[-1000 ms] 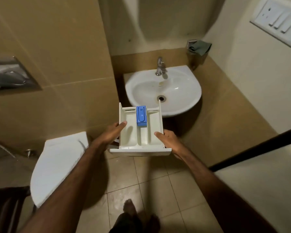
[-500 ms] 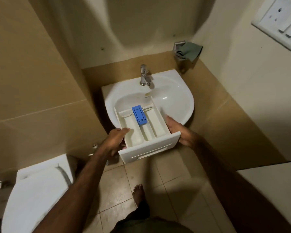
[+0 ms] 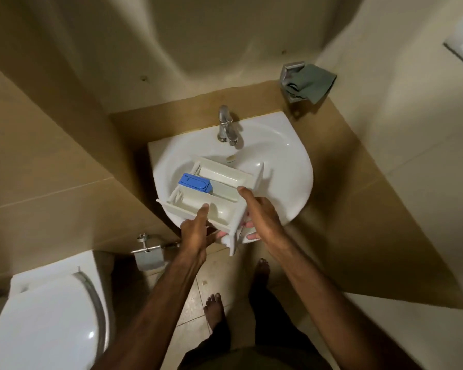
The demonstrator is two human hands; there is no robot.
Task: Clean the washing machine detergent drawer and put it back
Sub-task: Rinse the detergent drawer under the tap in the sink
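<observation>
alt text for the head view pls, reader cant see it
Two hands, left and right, hold a white detergent drawer with a blue insert over a white sink, below the tap. A toilet sits lower left; a green cloth hangs on the wall.

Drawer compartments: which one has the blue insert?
The middle compartment of the drawer, between the two plain white ones; the blue insert sits at its end away from the front panel.

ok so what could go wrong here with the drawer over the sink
1. The detergent drawer is tilted over the sink, held only at its near end by the left hand and right hand; it might slip and knock the basin.
2. The blue insert could drop out.
</observation>
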